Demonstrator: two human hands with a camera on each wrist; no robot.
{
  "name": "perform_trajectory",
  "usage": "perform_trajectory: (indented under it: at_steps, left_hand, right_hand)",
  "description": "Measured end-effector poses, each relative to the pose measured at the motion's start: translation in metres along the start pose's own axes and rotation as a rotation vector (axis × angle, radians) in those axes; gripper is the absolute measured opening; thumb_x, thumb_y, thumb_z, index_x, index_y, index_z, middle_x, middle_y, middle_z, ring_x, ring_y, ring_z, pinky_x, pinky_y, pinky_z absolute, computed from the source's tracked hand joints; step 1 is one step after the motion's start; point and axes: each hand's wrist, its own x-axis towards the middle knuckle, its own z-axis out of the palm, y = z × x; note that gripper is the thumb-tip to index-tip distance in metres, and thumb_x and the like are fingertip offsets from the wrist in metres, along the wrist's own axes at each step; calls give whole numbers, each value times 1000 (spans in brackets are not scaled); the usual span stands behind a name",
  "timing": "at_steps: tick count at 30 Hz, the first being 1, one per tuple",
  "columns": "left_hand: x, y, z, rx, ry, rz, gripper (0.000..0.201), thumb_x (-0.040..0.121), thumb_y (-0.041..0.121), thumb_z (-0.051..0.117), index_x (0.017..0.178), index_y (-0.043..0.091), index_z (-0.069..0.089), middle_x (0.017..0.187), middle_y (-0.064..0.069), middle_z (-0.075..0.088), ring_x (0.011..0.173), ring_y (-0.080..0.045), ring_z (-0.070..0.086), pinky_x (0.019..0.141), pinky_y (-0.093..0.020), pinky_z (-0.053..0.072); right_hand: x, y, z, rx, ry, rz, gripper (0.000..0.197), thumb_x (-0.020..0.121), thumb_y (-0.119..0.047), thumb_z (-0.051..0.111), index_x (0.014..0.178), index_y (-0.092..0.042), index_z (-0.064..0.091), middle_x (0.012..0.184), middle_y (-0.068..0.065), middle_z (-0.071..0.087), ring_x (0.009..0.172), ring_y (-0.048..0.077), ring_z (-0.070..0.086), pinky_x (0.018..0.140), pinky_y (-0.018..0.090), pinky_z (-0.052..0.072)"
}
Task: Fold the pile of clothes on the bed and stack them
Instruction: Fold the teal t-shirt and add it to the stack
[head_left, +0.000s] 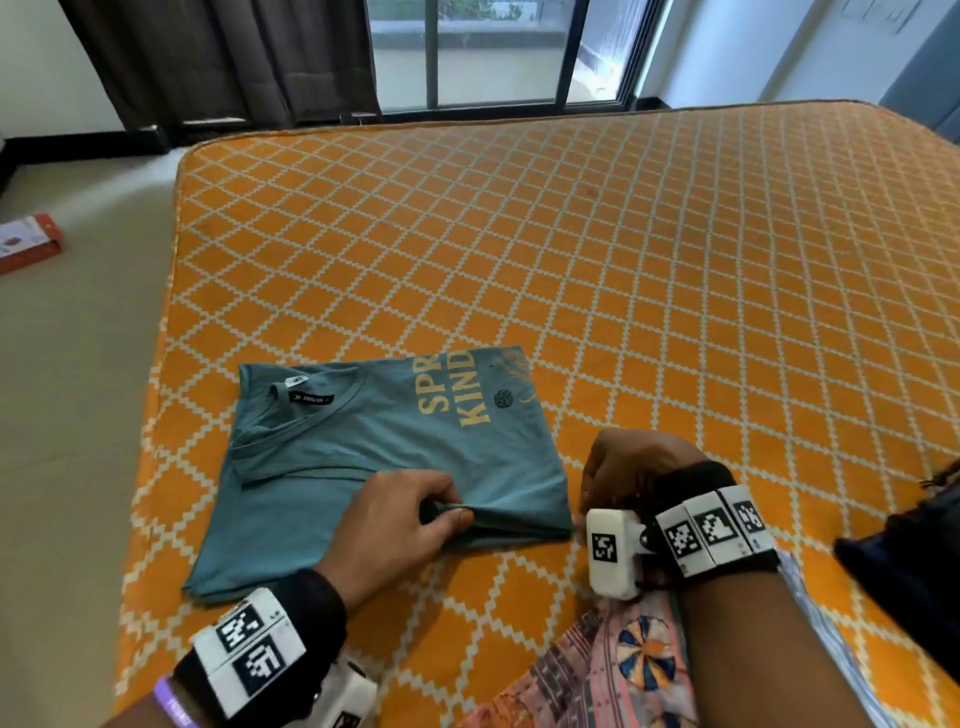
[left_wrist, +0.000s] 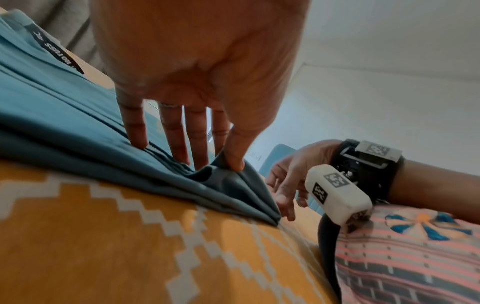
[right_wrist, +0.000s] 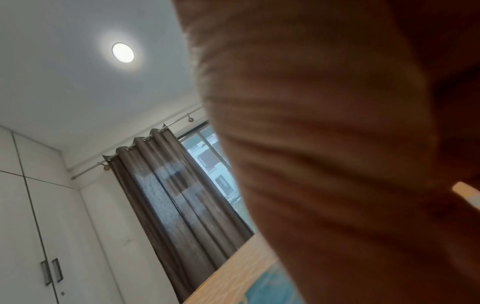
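I note a home bedroom: bed with orange patterned cover, dark curtain, window, built-in wardrobe.

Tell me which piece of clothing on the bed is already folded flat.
The teal t-shirt with yellow lettering, pinched by the left hand. The patterned pink garment and the dark clothes at the near edge lie bunched.

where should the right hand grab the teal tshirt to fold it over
Grip the teal t-shirt at its near right corner, coming in from the right beside the right hand. The layered edges meet there, and the left hand already pinches the same near edge further left.
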Motion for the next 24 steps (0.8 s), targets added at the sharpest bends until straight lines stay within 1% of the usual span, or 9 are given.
perform_trajectory:
  at_steps: [4, 7, 9, 11, 13, 15, 17, 19, 24]
  left_hand:
    - [-5, 3, 7, 68, -31, -2, 33, 89, 62, 57, 95, 33, 73, 81, 23, 63, 77, 8, 53, 77, -24, 42]
    - [-10, 8, 10, 266, -189, 6, 73, 79, 83, 20, 98, 36, 73, 118, 26, 66, 115, 6, 52, 113, -41, 33]
    - [-13, 15, 12, 377, -232, 28, 80, 78, 84, 10, 88, 34, 72, 121, 27, 65, 121, 5, 50, 118, -44, 22]
    - [-11, 22, 9, 355, -147, 21, 78, 83, 82, 6, 82, 33, 67, 98, 22, 68, 102, 7, 55, 117, -42, 27]
    - [-6, 22, 6, 293, -29, -9, 73, 85, 79, 6, 105, 38, 64, 116, 20, 64, 117, 1, 52, 118, -39, 31]
    - [-1, 16, 5, 331, -121, -76, 89, 78, 82, -4, 150, 40, 28, 163, 12, 18, 153, -14, 11, 125, -41, 9]
    - [-2, 7, 12, 397, -302, -137, 108, 59, 89, -23, 154, 37, -22, 158, 9, -33, 147, -19, -31, 121, -51, -13]
    - [-1, 1, 21, 407, -419, -178, 118, 41, 91, -35, 145, 35, -39, 149, 10, -48, 139, -22, -43, 115, -57, -23]
    - [8, 12, -6, 242, -436, -228, 104, 67, 86, 3, 158, 36, -3, 164, 7, -17, 151, -17, -17, 119, -51, -12]
  right_hand:
    - [-2, -5, 2, 225, -37, -38, 47, 71, -38, 90, 99, -3, 75, 93, 9, 78, 85, 23, 71, 92, 43, 58]
    - [4, -11, 5, 419, 2, -62, 49, 88, -46, 73, 103, 0, 70, 85, 9, 74, 79, 24, 69, 86, 43, 59]
    - [8, -18, 8, 480, 34, -81, 52, 91, -54, 66, 104, -4, 66, 88, 8, 71, 80, 24, 69, 81, 43, 61]
    - [10, -25, 14, 513, 75, -97, 46, 88, -51, 71, 104, -8, 66, 94, 7, 73, 85, 26, 72, 76, 42, 63]
    - [10, -30, 16, 551, 95, -101, 36, 87, -37, 77, 104, -8, 65, 98, 8, 74, 89, 28, 72, 74, 42, 63]
    - [10, -30, 16, 599, 97, -101, 31, 88, -29, 78, 105, -9, 63, 101, 9, 73, 93, 28, 71, 75, 41, 62]
    - [10, -28, 14, 662, 94, -117, 27, 90, -30, 76, 104, -10, 64, 102, 7, 73, 95, 27, 71, 81, 42, 61]
    - [13, -30, 16, 736, 102, -145, 24, 92, -33, 73, 103, -14, 64, 103, 4, 73, 94, 23, 71, 79, 40, 61]
    - [26, -44, 25, 920, 83, -222, 40, 92, -24, 72, 126, -16, 54, 115, 5, 72, 97, 25, 73, 81, 43, 62]
